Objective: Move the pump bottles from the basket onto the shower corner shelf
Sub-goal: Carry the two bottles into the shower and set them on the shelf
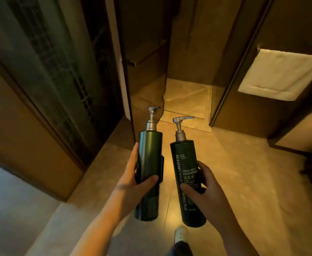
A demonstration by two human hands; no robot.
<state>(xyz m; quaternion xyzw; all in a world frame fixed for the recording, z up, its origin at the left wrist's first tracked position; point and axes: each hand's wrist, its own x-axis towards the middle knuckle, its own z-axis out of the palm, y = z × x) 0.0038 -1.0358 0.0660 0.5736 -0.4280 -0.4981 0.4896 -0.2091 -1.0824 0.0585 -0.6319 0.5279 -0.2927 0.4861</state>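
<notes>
While a pale shoe (181,234) stood on the tiled floor (244,172) at the bottom of the view, both hands were raised in front of the person, each carrying one bottle. The left hand (133,180) gripped the plain green pump bottle (149,150), thumb laid across its front and fingers wrapped behind. The right hand (205,189) held the shampoo pump bottle (184,163), thumb pressed on the label and fingers curled round its right side. The bottles were upright, slightly tilted, side by side but apart, in the air above the floor. Beyond them lay the lit shower floor (186,97) between dark walls. A white towel (281,74) hung farther right.
</notes>
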